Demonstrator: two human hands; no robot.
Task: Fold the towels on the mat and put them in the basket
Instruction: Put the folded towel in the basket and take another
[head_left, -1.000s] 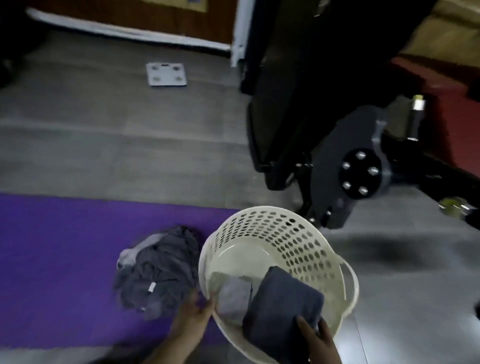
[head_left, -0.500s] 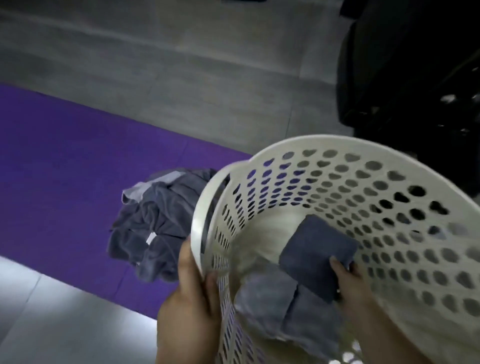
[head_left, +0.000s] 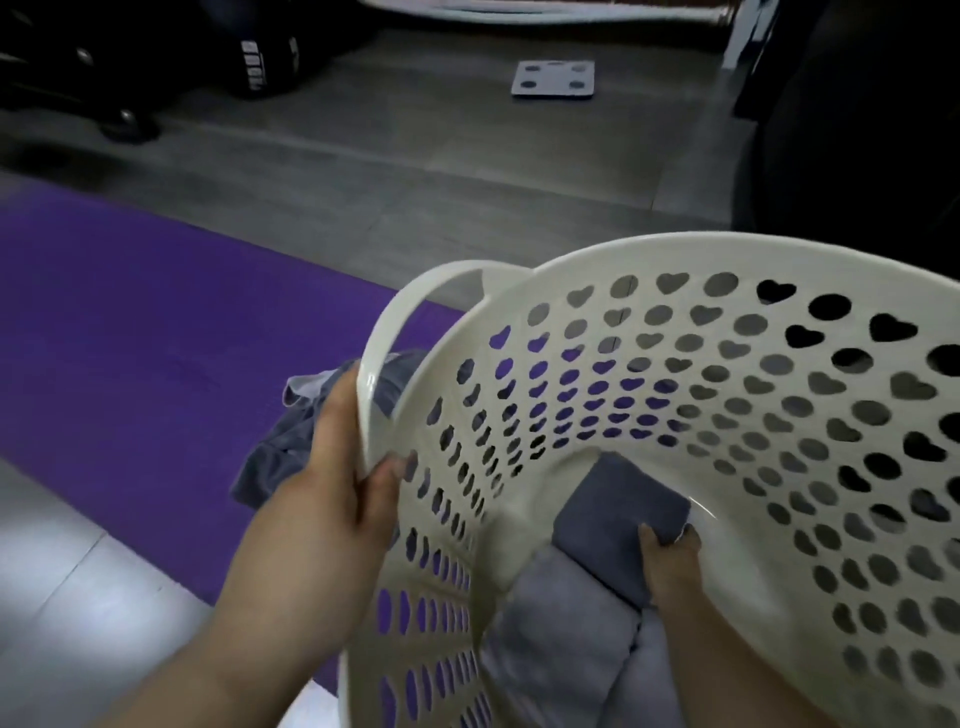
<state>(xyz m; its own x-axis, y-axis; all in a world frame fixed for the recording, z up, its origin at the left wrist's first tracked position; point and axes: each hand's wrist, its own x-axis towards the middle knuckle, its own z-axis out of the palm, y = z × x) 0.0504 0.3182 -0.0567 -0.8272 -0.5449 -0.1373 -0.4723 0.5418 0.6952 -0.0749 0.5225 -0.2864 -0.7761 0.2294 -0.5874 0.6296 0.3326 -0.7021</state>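
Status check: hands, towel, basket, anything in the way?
Left hand grips basket handle. Right hand holds folded dark towel inside basket, over lighter folded towels. Unfolded pile on mat. No obstruction seen.

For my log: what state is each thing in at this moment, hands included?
basket: tilted toward the camera, rim gripped by the left hand.
dark towel: folded, inside the basket, pinched by the right hand.
lighter towels: folded, lying in the basket beneath the dark towel.
towel pile: crumpled, unfolded, on the mat.
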